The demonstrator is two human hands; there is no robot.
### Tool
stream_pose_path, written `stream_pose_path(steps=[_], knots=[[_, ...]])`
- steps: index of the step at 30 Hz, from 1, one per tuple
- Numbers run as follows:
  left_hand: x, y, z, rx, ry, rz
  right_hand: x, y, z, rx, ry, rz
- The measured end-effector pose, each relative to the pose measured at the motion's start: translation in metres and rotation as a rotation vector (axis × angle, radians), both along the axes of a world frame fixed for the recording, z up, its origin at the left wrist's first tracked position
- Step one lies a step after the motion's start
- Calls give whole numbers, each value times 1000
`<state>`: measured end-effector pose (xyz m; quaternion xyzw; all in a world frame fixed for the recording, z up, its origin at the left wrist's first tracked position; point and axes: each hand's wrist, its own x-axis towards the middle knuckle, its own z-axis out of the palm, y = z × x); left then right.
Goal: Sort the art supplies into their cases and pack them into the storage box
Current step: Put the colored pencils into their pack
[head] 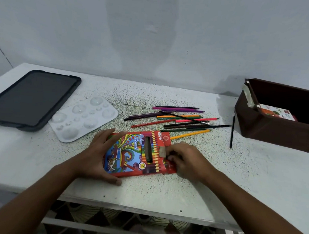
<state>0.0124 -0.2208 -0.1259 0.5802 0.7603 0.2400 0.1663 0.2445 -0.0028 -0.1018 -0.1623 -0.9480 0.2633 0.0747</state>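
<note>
A red colour-pencil case [129,155] with a bright printed front lies flat near the table's front edge. My left hand [99,155] grips its left end, thumb under the near edge. My right hand [187,161] is at the case's open right end, fingers pinched on dark pencils partly inside the opening. Several loose coloured pencils [177,118] lie scattered just behind the case. A thin paintbrush [186,117] lies across them. The dark brown storage box [270,128] stands open at the right edge, with a printed pack [276,111] inside.
A white paint palette [84,117] with round wells lies at the left, beside a black tray [29,97]. A single black pencil [232,129] lies next to the box. The white wall runs close behind the table.
</note>
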Motion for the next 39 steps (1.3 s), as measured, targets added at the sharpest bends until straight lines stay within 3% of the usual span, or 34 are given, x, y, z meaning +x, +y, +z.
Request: stream_pose_path(steps=[4, 8, 20, 24, 33, 39], knots=[[0, -1, -1, 86, -22, 5, 8, 43, 5, 174, 108, -249], [0, 0, -4, 163, -21, -2, 26, 93, -6, 350, -147, -334], [2, -2, -2, 195, -31, 4, 45, 97, -13, 390, -100, -415], [4, -2, -1, 215, -24, -2, 52, 102, -3, 341, 68, -508], [7, -2, 0, 216, -27, 8, 40, 46, 3, 482, 41, -151], [7, -2, 1, 198, -27, 11, 0, 0, -14, 257, 55, -5]])
